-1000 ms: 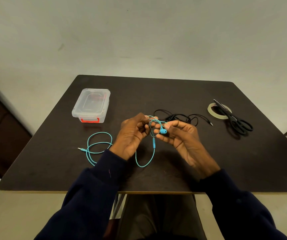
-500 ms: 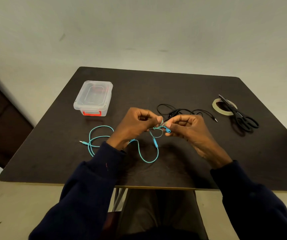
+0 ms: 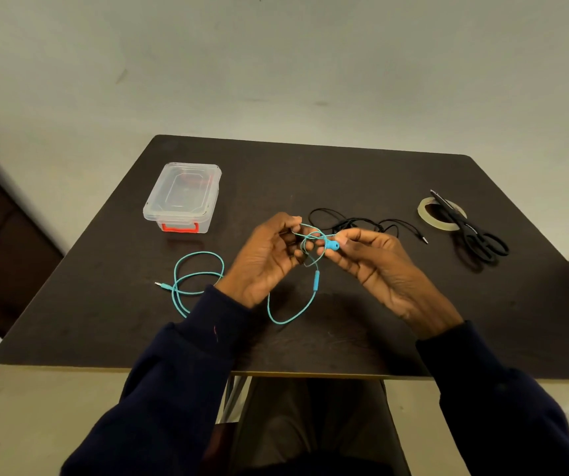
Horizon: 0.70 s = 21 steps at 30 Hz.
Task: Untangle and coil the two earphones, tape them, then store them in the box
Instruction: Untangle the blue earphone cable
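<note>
Both hands (image 3: 327, 255) pinch the tangled blue earphone (image 3: 331, 245) above the table (image 3: 344, 180).

A turquoise earphone (image 3: 204, 280), a black earphone (image 3: 362, 223), a clear, red-latched box (image 3: 181, 197) and black scissors (image 3: 478, 235) are seen on a dark brown desk (image 3: 344, 173).

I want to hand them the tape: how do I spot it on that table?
On the dark table, look far right, where black scissors lie. Their blades rest across a flat ring, the tape roll. It is the only pale, round thing there; its neighbours are black.
</note>
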Available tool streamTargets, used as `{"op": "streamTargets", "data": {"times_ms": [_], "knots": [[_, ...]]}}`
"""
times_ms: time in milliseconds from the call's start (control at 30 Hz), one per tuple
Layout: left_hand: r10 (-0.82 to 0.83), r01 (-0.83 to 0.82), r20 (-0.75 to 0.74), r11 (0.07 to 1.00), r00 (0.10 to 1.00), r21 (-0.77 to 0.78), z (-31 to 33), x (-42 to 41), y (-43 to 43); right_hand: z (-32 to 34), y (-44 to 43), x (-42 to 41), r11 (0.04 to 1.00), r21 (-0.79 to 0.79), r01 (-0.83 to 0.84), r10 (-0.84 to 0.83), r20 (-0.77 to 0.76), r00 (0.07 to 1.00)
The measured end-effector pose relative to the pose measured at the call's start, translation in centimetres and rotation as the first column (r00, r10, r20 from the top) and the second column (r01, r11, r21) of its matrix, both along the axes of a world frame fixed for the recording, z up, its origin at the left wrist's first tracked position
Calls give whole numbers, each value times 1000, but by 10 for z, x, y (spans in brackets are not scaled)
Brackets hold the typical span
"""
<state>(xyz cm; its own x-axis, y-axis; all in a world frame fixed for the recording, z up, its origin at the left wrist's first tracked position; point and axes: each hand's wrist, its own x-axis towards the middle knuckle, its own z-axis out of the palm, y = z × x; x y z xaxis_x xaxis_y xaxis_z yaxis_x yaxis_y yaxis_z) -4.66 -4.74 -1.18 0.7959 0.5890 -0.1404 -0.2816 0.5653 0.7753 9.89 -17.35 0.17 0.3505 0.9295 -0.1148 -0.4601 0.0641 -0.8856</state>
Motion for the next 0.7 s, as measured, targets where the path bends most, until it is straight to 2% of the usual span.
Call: {"op": "streamTargets", "data": {"times_ms": [67,133,367,600,700], "knots": [[-18,22,-60,997,998,72,-1,0,1,0,0,-1,1000,-21,21,-20,44,999],[-25,59,-144,970,989,235,-1,0,1,0,1,-1,999,-32,40,-37,85,996],[25,190,-327,773,945,606,-1,-4,4,5,-4,8,993,-118,-8,35,227,973],[29,187,-281,681,959,708,-2,-9,11,12,-8,12,985,-165,-42,86,268,960],[22,146,-239,737,971,659,-6,-5,7,12,-8,12,991,-137,-8,47,283,958]]}}
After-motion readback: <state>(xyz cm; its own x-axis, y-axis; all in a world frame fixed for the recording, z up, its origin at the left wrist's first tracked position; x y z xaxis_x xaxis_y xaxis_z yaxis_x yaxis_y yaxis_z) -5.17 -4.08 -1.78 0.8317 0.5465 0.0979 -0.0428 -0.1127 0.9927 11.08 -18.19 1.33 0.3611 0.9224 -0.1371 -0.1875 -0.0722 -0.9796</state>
